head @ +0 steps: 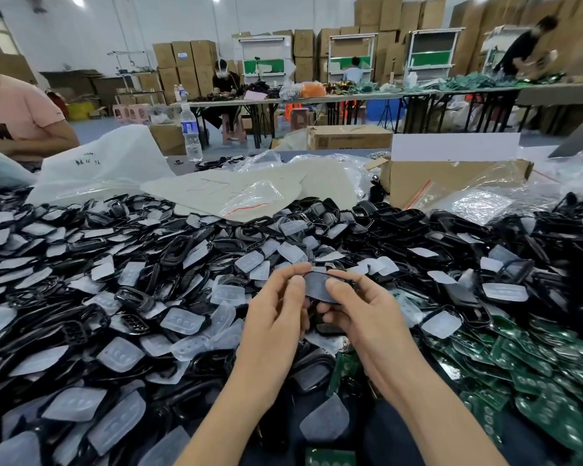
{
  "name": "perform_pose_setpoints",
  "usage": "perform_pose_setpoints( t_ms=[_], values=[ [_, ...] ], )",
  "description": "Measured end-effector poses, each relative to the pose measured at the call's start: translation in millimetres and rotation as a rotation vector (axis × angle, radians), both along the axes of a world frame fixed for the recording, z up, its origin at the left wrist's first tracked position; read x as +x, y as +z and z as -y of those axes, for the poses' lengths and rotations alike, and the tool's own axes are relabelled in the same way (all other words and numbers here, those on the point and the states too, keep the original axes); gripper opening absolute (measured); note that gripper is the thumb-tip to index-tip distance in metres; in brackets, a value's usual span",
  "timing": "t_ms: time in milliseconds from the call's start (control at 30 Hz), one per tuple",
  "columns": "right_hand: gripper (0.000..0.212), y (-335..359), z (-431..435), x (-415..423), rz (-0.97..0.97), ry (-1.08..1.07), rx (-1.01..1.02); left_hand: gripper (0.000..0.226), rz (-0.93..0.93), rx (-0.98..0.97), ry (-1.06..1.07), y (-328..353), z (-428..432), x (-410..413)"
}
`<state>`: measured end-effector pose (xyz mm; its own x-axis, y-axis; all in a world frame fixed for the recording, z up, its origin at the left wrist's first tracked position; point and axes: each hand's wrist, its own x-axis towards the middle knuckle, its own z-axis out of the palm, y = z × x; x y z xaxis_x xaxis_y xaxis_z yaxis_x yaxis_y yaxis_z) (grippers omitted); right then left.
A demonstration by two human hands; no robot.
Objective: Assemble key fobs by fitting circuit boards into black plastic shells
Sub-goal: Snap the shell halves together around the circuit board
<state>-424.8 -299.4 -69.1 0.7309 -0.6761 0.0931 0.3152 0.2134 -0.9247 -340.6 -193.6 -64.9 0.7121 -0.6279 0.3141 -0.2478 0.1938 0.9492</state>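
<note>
From the head camera: gripping one black shell [321, 288] between the left hand [276, 317] and the right hand [362, 319], just above the heap of loose shells [115, 264] and translucent button pads [182, 322]. Both thumbs pressed onto its grey upper face, the other fingers curled underneath.

Judged to be mid-fit, pressing an insert down into the shell (no green showing there, so cannot tell whether a board is in yet). Next, probably: reaching to the green circuit boards [535, 375] spread at the right, matching one to the shell's outline, and pushing it flat without bending it.

Further back, an open cardboard box [428, 183] holding clear zip bags [478, 200], contents unreadable. At far left a white plastic bag [98, 163], filling hidden. Near it, an upright water bottle [191, 132].
</note>
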Motion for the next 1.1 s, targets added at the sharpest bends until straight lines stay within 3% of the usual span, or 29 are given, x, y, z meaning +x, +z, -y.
perform_pose_setpoints(
  t_ms=[67, 167, 333, 633, 867, 1100],
  values=[
    [0.021, 0, 4, -1, 0.0, -0.046, 0.034, 0.022, 0.243, 0.071, 0.115, -2, -3, 1],
    [0.006, -1, 6, -3, 0.015, -0.073, 0.055, 0.022, 0.633, 0.185, 0.18, -3, -8, 1],
    [0.008, -2, 7, -5, -0.005, -0.097, 0.019, 0.028, 0.855, 0.268, 0.148, -5, -12, 0],
    [0.006, -6, 8, -4, -0.079, -0.16, -0.067, 0.026, 0.874, 0.333, 0.349, -3, -14, 8],
    [0.007, -4, 6, -8, -0.098, -0.162, -0.127, 0.029, 0.867, 0.313, 0.175, -2, -17, 5],
    [0.005, -4, 1, -6, -0.137, -0.178, -0.201, 0.027, 0.933, 0.413, 0.276, -4, -17, 13]
  ],
)
